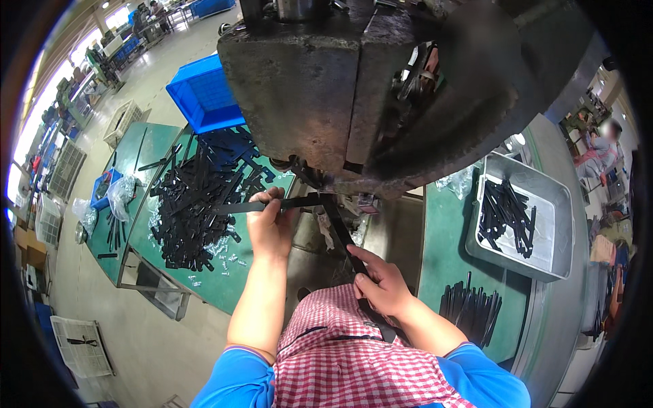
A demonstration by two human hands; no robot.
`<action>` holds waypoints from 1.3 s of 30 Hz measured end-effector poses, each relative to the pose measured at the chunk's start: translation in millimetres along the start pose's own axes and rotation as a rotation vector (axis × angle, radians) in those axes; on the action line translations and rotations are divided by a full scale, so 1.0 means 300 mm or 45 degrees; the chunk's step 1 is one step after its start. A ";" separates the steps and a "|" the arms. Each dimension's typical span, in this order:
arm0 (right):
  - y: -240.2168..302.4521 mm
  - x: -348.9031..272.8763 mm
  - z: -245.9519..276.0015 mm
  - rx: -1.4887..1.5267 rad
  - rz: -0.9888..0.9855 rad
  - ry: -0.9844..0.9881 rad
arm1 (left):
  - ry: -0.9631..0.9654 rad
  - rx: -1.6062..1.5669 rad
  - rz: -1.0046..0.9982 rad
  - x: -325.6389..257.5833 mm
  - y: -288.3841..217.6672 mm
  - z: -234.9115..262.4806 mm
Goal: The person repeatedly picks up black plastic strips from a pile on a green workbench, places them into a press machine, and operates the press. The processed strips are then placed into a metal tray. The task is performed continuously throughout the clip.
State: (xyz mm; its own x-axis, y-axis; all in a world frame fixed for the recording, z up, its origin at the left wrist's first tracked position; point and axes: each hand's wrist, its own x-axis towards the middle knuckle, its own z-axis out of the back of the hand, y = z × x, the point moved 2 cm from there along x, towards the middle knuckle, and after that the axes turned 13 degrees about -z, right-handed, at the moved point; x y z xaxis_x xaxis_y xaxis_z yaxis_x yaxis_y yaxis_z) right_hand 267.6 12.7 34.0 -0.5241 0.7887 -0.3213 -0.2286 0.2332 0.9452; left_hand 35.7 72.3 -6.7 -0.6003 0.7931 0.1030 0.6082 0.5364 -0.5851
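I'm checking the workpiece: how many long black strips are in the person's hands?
2: a sideways strip in the left hand; a slanting strip in the right hand, running toward the checked apron. Others may be hidden.

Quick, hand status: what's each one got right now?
Left hand: closed, holding the crosswise flat black bar.
Right hand: closed, holding the slanting flat black bar.

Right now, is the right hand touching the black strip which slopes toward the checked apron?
Touching. The head view shows the right hand with thumb and index finger against the black strip, no gap visible.
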 end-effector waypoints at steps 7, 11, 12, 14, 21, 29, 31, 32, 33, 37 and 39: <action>0.035 0.063 -0.024 -0.061 0.004 0.021 | -0.139 -0.086 0.111 -0.137 0.003 0.065; 0.023 0.066 -0.030 0.043 -0.018 -0.004 | -0.126 -0.111 0.168 -0.238 -0.019 0.143; 0.025 0.062 -0.032 -0.002 -0.035 -0.004 | -0.132 -0.100 0.163 -0.258 -0.033 0.149; 0.035 0.048 -0.034 -0.087 -0.064 -0.008 | -0.138 -0.076 0.155 -0.292 -0.063 0.151; 0.024 0.043 -0.063 -0.081 -0.003 -0.055 | -0.115 0.077 0.072 -0.358 -0.116 0.208; 0.012 0.050 -0.057 0.043 -0.006 -0.036 | -0.158 0.254 0.098 -0.381 -0.120 0.233; -0.012 0.055 -0.048 0.080 -0.088 0.027 | -0.116 0.281 0.089 -0.387 -0.125 0.243; -0.022 0.059 -0.049 0.097 -0.128 0.074 | -0.104 0.300 0.073 -0.392 -0.133 0.250; -0.018 0.058 -0.050 -0.011 -0.105 0.014 | -0.107 0.291 0.093 -0.396 -0.139 0.253; -0.077 0.100 0.004 -0.561 0.086 -0.287 | -0.183 0.464 0.181 -0.421 -0.181 0.343; -0.111 0.183 0.082 -0.670 0.249 -0.466 | -0.156 0.672 0.157 -0.406 -0.196 0.463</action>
State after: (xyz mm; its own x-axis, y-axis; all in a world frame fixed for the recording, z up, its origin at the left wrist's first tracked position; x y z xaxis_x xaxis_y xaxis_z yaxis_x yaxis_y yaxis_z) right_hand 266.6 62.3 -13.6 -0.3056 0.9520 -0.0186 -0.5759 -0.1693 0.7998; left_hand 0.9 -96.0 -96.5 -0.6162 0.7847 -0.0676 0.3542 0.1994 -0.9137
